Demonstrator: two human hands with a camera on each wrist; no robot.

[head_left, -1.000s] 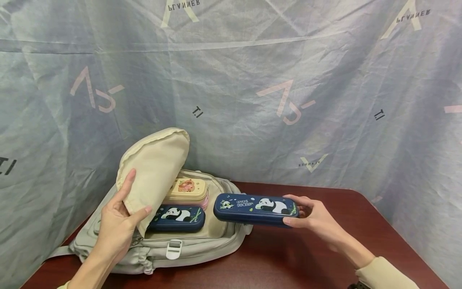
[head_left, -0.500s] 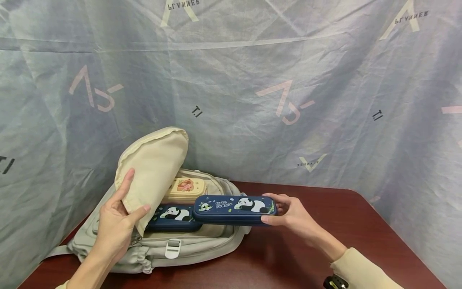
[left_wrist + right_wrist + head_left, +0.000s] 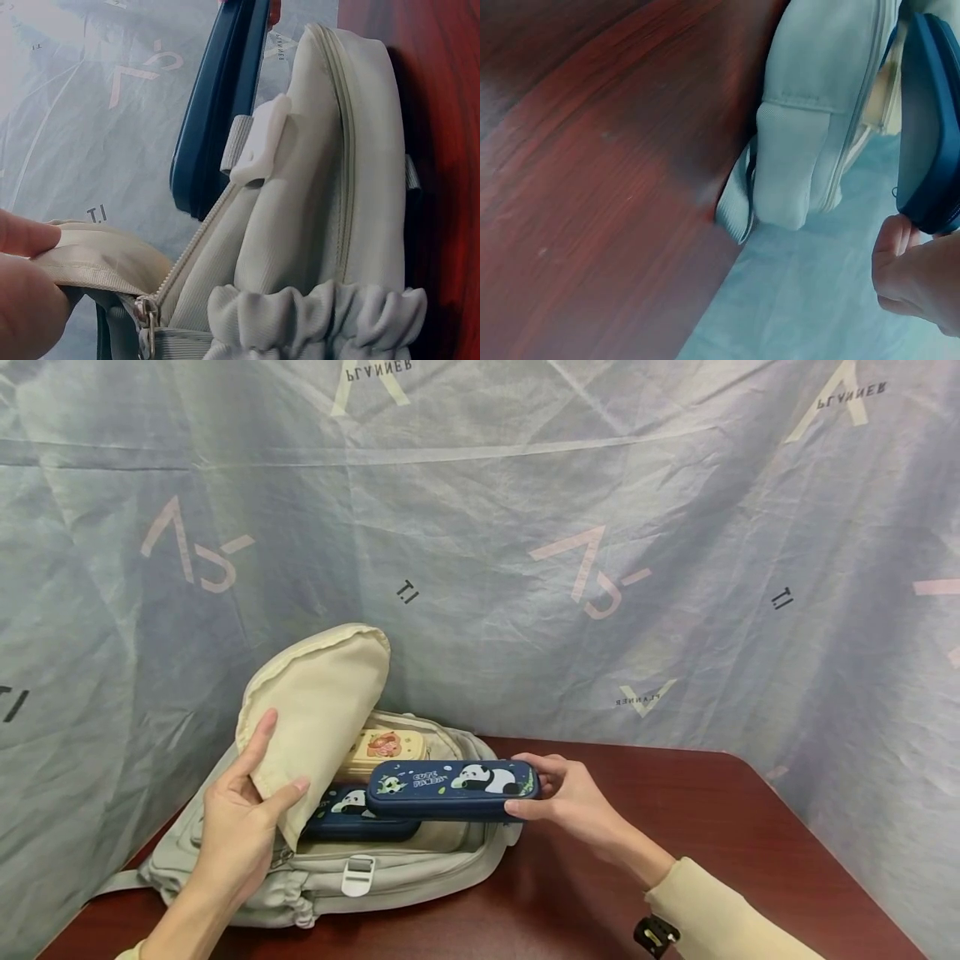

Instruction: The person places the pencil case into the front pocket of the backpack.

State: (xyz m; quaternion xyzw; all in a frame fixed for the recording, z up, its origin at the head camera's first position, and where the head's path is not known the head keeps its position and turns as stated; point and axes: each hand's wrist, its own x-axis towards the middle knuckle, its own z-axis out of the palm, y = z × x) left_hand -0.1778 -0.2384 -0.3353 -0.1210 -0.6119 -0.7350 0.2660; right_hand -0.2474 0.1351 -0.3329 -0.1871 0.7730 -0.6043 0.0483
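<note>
My right hand [image 3: 562,793] grips the right end of a dark blue pencil case [image 3: 450,787] with a panda print, held level over the opening of a pale grey backpack [image 3: 420,890]. With thumb and fingers my left hand [image 3: 243,806] pinches the backpack's cream-lined front flap [image 3: 322,710], lifting it up and to the left. Inside the bag lie a second blue panda pencil case [image 3: 360,827], partly covered by the held one and the flap, and a yellow pencil case [image 3: 393,745] behind it. In the left wrist view the held case slants above the zipped edge.
The backpack lies on a dark red wooden table [image 3: 645,860]. A white strap buckle [image 3: 358,875] sits on its near side, and a strap [image 3: 123,882] trails off to the left. Grey printed cloth [image 3: 480,568] hangs behind the table and along the sides.
My right hand has carried the blue pencil case leftward from beside the backpack to above its opening, overlapping the case inside. My left hand stays nearly still on the flap.
</note>
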